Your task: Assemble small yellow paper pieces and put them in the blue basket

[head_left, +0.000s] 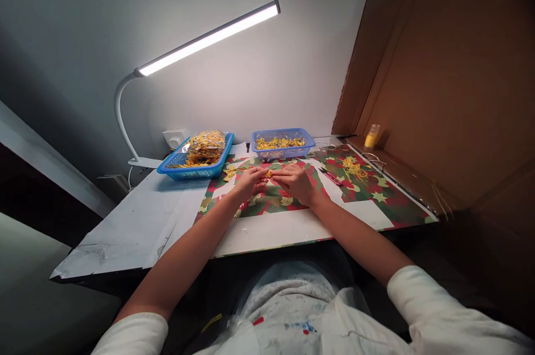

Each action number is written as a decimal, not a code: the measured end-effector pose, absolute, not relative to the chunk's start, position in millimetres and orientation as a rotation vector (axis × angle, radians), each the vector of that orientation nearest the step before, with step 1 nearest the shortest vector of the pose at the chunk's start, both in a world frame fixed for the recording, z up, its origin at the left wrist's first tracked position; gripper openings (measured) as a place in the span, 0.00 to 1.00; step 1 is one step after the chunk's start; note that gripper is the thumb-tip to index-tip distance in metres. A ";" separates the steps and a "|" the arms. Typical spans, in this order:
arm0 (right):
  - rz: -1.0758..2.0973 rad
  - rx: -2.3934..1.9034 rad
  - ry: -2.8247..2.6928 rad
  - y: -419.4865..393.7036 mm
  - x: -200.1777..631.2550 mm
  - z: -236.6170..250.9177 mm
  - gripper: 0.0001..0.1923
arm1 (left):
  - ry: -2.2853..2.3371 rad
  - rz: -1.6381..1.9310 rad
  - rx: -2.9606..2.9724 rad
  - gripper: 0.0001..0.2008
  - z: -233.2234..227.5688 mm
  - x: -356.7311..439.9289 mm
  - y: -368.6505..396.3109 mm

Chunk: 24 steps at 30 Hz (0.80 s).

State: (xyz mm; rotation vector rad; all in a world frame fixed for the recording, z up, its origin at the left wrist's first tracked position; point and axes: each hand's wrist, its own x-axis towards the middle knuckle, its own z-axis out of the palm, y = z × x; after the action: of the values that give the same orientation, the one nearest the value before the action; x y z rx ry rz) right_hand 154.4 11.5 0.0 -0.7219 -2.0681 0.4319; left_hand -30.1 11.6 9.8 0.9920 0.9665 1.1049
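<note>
At frame centre, left hand (pixel 251 179) and right hand (pixel 295 181) together pinch a small yellow piece (pixel 268 174), steadying it just above the worktop (pixel 288 224).

You won't find any readable text, label, brand or number here. The small red and blue print on the white garment (pixel 292 324) at the bottom edge is too blurred to make out, and the yellow bottle (pixel 371 136) shows no legible label.
</note>
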 end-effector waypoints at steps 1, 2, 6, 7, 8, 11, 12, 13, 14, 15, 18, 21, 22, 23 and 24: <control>0.439 -0.721 -2.076 12.3 154.1 -0.2 0.09 | 0.943 1.102 0.996 0.15 8.6 -30.4 11.8; 0.449 -0.721 -2.075 12.9 153.9 -0.6 0.09 | 0.926 1.095 0.997 0.15 7.5 -30.8 12.0; 0.504 -0.715 -2.045 13.9 153.9 -3.0 0.07 | 0.893 1.109 0.985 0.17 5.4 -31.9 12.4; 0.518 -0.706 -2.026 13.7 153.9 -3.6 0.06 | 0.892 1.127 0.983 0.17 5.5 -32.0 12.3; 0.535 -0.698 -2.001 13.2 153.9 -4.2 0.06 | 0.895 1.152 0.983 0.18 5.7 -32.1 12.1; 0.592 -0.719 -1.862 11.9 153.6 -5.3 0.06 | 0.919 1.215 1.020 0.17 6.2 -31.9 11.8; 0.615 -0.749 -1.798 12.0 153.5 -5.5 0.06 | 0.932 1.229 1.035 0.17 6.2 -31.8 11.8; 0.640 -0.786 -1.732 12.5 153.6 -5.7 0.07 | 0.945 1.238 1.045 0.18 6.3 -31.6 11.8; 0.672 -0.824 -1.671 13.5 153.7 -6.2 0.07 | 0.954 1.242 1.049 0.18 6.3 -31.3 11.9; 0.712 -0.856 -1.619 14.8 153.9 -6.9 0.08 | 0.960 1.244 1.044 0.18 6.4 -31.0 11.9; 0.855 -0.902 -1.527 19.3 154.3 -9.9 0.09 | 0.972 1.239 1.007 0.19 6.6 -29.7 11.8; 0.956 -0.885 -1.517 20.7 153.1 -12.1 0.10 | 0.974 1.231 1.007 0.20 5.4 -28.9 11.9; 0.977 -0.876 -1.518 20.3 152.5 -12.3 0.11 | 0.977 1.225 1.012 0.21 4.6 -28.9 12.2; 1.000 -0.865 -1.518 19.5 151.8 -12.1 0.12 | 0.980 1.218 1.020 0.22 3.7 -28.9 12.5; 1.022 -0.854 -1.515 18.5 151.2 -11.6 0.13 | 0.982 1.214 1.032 0.23 2.7 -28.9 12.7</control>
State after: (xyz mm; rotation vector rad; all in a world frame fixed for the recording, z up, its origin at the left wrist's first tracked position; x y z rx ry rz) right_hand 151.2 18.5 -11.6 -0.8544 -1.5150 1.0220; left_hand -28.9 12.7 2.7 1.0319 0.9822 1.2139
